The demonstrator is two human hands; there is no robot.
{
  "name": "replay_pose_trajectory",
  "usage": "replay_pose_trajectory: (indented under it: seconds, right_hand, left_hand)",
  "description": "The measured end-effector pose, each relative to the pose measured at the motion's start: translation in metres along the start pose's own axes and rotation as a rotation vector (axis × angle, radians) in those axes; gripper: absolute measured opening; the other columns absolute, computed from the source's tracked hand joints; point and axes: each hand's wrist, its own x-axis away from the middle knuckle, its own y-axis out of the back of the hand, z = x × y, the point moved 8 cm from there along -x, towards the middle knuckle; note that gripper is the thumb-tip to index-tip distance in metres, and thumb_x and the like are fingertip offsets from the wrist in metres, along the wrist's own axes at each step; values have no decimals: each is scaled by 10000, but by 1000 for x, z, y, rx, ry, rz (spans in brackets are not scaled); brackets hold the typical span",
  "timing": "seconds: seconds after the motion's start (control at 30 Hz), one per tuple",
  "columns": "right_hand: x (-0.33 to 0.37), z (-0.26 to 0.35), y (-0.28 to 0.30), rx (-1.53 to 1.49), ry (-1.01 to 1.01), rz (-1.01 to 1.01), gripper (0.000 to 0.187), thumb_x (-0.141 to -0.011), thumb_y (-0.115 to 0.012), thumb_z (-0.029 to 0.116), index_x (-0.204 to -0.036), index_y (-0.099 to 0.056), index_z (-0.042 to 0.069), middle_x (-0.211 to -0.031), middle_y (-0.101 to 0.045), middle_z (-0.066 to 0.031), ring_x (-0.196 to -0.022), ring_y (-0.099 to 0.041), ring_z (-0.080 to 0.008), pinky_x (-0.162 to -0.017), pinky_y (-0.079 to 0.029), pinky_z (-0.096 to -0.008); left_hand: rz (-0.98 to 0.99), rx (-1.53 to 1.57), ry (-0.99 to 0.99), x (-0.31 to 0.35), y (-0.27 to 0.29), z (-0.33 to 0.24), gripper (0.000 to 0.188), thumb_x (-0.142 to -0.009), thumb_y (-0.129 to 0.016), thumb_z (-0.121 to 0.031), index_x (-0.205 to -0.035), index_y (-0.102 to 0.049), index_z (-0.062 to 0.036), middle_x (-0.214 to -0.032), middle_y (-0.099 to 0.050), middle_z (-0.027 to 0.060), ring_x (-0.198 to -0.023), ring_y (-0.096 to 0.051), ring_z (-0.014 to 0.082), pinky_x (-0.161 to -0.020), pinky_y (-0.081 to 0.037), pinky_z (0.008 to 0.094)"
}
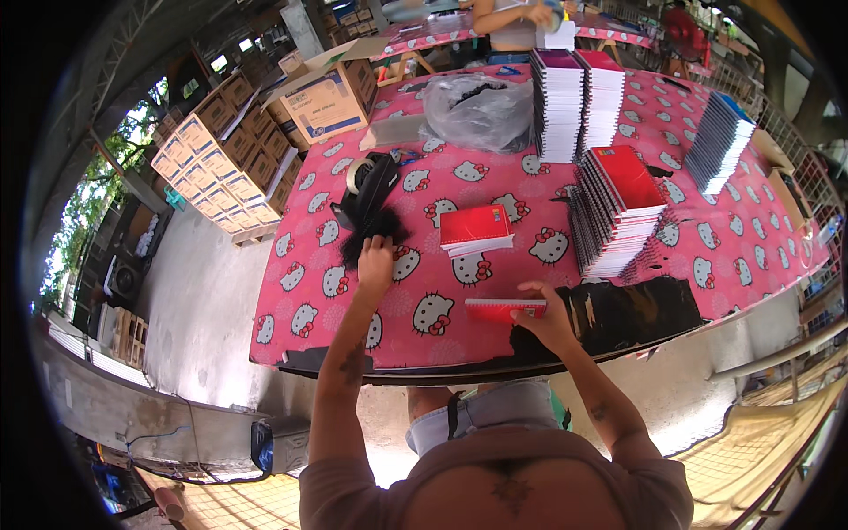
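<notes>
My left hand [376,258] closes its fingers on a fuzzy black bundle [360,243], whose kind I cannot make out. Just beyond it lies a black tape dispenser [378,187] with a roll of tape [359,175]. Near the front edge of the table, my right hand [549,320] grips a small red spiral notebook [495,310] by its right end, tilted so that its edge shows. A few red notebooks [475,225] lie in a low pile between my hands, a little farther off. To their right rises a tall stack of red spiral notebooks [614,212].
A pink patterned cloth [433,349] covers the table, with a torn black patch [636,309] at its front. Behind stand white-edged notebook stacks [558,110], a blue-topped stack [720,141] and a clear plastic bag [477,115]. Cartons [225,159] stand left; a person [512,22] works beyond.
</notes>
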Motion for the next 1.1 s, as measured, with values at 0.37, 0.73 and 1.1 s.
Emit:
replay_pose_trajectory:
  seconds: [0.37, 0.73, 1.1]
  right_hand:
    - [-3, -12, -17, 53, -37, 177, 312, -879, -735, 88, -1172, -681, -5, -965, -731, -82, -872, -628, -80, -789, -517, -261]
    - [-6, -9, -19, 31, -29, 155, 275, -892, -727, 69, -1153, -690, -9, -924, -711, -23, -833, -589, -57, -750, -494, -238]
    - [0, -6, -19, 13, -51, 196, 280, -887, -740, 112, -1136, -688, -5, -921, -710, -74, -839, -602, -90, -769, -500, -265]
  left_hand:
    - [-31, 492, 102, 22, 85, -82, 125, -934, -646, -103, -1040, -673, -43, -836, -635, 115, -705, -634, 255, -585, -502, 335]
    - [102, 901, 247, 71, 85, -123, 193, -905, -696, -57, -1089, -727, -9, -813, -692, 98, -666, -662, 131, -566, -476, 260]
    - [498, 764, -12, 58, 63, -122, 287, -863, -740, -114, -1134, -657, -68, -1023, -663, 136, -745, -652, 262, -621, -503, 334]
